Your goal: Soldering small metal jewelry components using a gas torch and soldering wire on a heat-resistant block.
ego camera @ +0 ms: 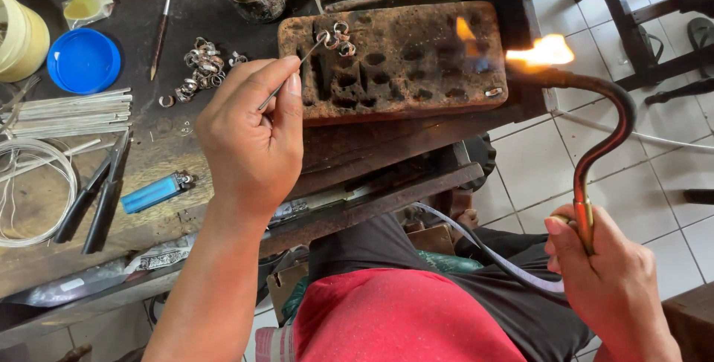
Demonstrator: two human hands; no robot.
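Head view: left hand (249, 135) fingers pinch a metal pick (294, 74) at rings (336, 37); right hand (606, 280) grips a lit torch (595, 150).

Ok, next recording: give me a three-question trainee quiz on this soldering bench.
1. True or false: the curved metal torch in the right hand is lit.
2. What does the left hand hold? A) thin metal pick B) black pliers C) blue lighter
3. Fill in: the small silver rings at the pick's tip lie on the pitted brown ____.

Key: 1 true; 2 A; 3 block
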